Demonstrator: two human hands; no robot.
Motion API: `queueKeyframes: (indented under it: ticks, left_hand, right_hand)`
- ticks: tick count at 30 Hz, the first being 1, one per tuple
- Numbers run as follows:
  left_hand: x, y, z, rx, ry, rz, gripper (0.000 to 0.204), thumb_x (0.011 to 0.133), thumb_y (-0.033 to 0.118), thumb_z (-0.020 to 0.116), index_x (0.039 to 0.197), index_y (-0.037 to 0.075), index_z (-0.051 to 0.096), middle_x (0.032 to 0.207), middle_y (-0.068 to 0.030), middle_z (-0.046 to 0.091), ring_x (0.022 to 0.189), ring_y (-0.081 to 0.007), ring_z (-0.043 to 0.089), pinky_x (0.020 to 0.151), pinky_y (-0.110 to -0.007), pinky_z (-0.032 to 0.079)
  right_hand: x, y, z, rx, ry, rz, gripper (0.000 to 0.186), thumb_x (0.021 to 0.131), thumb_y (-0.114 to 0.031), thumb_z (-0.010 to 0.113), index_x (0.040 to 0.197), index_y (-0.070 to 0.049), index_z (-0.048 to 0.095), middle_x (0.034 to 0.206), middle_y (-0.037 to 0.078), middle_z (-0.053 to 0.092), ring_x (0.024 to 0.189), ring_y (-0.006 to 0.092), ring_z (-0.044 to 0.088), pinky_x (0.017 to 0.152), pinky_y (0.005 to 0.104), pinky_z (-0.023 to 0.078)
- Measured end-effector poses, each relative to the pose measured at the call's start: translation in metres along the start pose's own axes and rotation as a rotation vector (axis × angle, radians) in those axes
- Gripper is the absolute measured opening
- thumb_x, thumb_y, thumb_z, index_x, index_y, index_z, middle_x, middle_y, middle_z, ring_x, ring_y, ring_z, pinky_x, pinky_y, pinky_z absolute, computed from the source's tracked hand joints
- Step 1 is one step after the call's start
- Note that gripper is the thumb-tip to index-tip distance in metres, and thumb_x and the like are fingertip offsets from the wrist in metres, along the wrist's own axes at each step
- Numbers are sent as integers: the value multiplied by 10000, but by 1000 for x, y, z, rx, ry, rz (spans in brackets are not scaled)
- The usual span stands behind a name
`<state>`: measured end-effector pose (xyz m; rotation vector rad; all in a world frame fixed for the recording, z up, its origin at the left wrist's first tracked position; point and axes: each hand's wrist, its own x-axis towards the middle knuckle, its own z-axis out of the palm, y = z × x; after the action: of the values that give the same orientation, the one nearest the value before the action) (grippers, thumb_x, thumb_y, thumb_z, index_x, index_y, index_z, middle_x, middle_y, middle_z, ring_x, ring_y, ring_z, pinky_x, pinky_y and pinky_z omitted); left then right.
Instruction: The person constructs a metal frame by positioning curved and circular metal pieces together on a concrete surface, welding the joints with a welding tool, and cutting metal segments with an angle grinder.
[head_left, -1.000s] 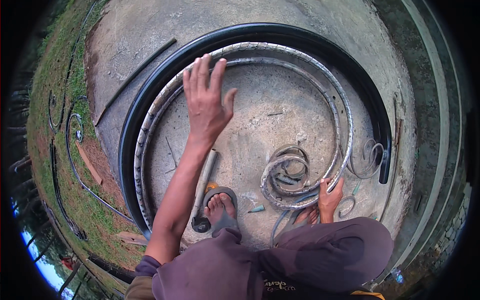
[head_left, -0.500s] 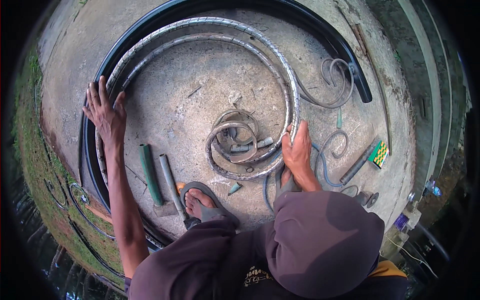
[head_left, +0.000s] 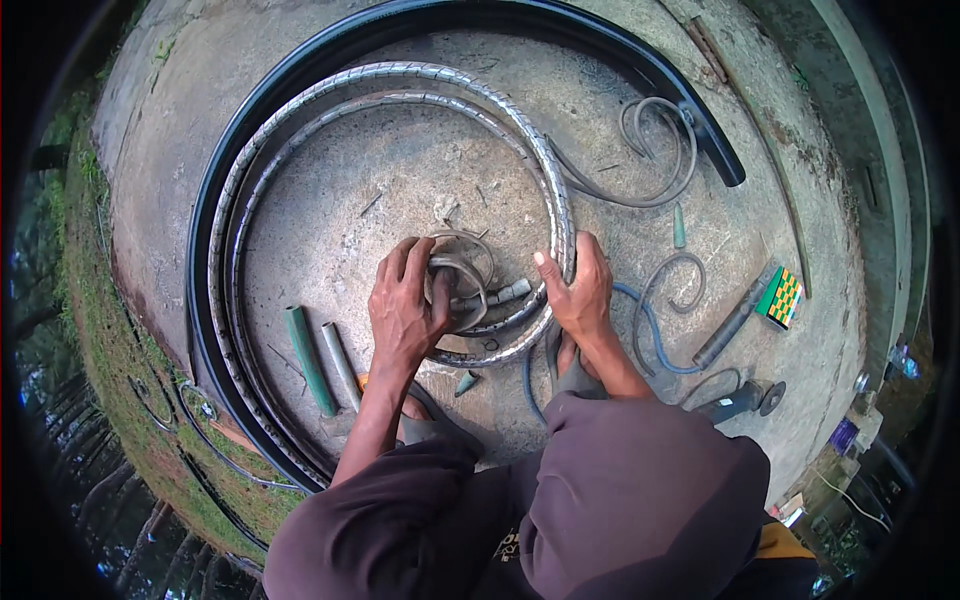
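Observation:
A long silver, spiral-wrapped hose (head_left: 405, 72) lies in wide loops on the concrete. My right hand (head_left: 582, 290) is closed around its right side, with the thumb on top. At the inner end of the loops lies a small coil of thin grey tubing (head_left: 462, 262). My left hand (head_left: 405, 305) has its fingers curled over the left side of this coil, hiding part of it. A pale, short wrapped piece (head_left: 505, 295) shows inside the small coil. Outside the silver loops curves a thick black pipe (head_left: 225, 160).
Left of my feet lie a green tube (head_left: 311, 360) and a grey pipe (head_left: 340, 365). To the right are a blue hose (head_left: 655, 335), a dark rod (head_left: 735, 318), a green-and-yellow checkered box (head_left: 782, 298) and an angle grinder (head_left: 740, 402). Grass (head_left: 130, 400) borders the concrete.
My left hand has left the far left side of the black pipe and silver loops and come right onto the small grey coil. My right hand stays on the silver hose.

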<state>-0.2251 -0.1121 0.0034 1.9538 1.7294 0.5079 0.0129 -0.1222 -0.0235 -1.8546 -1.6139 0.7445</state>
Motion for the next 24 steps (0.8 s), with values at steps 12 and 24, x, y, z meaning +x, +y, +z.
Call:
queueKeyframes:
  ticks: [12,24]
  left_hand:
    - [-4,-14,9,122,48,-17,312,849,20,679,1150,57,605,1158,-169,690,1003,-373,692,806,-434,585]
    - [15,-18,-19,-70,-98,84,424,942,329,636,1221,13,590,1093,-220,691,1001,-388,686,855,-459,536]
  right_hand:
    - [-1,7,8,169,-32,-72,321,775,-54,604,1014,51,418,968,271,460,916,463,506,802,537,414]
    - [10,1,-10,97,-32,73,571,948,-454,650,1215,39,545,903,172,589,756,283,586,678,415,483]
